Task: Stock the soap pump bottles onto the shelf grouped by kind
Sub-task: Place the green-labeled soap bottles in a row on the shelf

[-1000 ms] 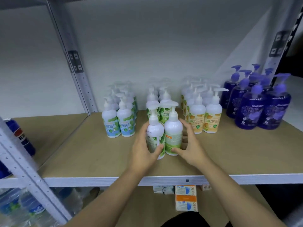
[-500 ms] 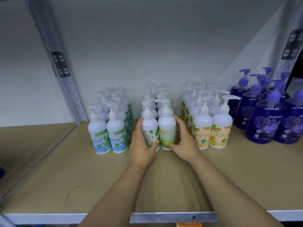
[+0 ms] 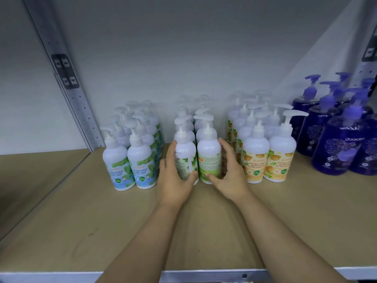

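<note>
Two white pump bottles with green labels stand at the front of the middle group on the wooden shelf (image 3: 204, 231). My left hand (image 3: 173, 176) grips the left green bottle (image 3: 185, 156), thumb across its front. My right hand (image 3: 230, 174) grips the right green bottle (image 3: 209, 156) from its right side. Both bottles stand upright, touching the rows of the same kind behind them. The labels face away from me.
Blue-green mint bottles (image 3: 130, 160) stand in rows to the left, orange-labelled bottles (image 3: 269, 158) to the right, and purple bottles (image 3: 342, 146) at the far right. A grey perforated upright (image 3: 67, 78) rises at the back left. The shelf's metal front edge (image 3: 204, 275) runs below my arms.
Both hands have pushed the two green bottles back from near the shelf's front edge up against their group. The camera has moved closer to the shelf.
</note>
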